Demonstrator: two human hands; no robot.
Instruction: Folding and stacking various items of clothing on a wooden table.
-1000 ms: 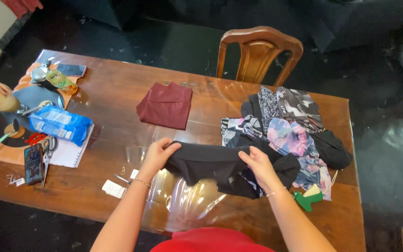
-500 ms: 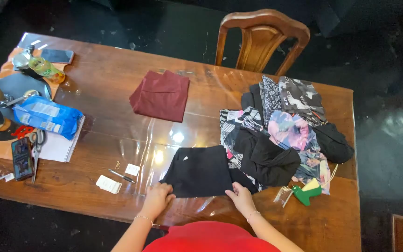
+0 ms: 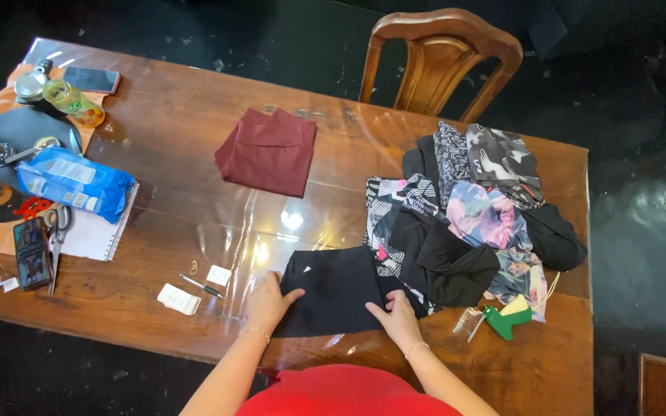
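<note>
While I watch the head view, both hands lie flat and open on the black cloth (image 3: 341,289) at six o'clock on the tabletop (image 3: 171,177): left hand (image 3: 269,302) on its left edge, right hand (image 3: 395,316) on its lower right corner. Neither grip closes. I'd press outward evenly to flatten creases, keeping clear of the pile (image 3: 472,223) at three o'clock.

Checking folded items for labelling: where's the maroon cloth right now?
In the head view the folded maroon cloth lies alone at the table's middle, toward the far edge, left of the wooden chair and the heap of patterned clothes.
</note>
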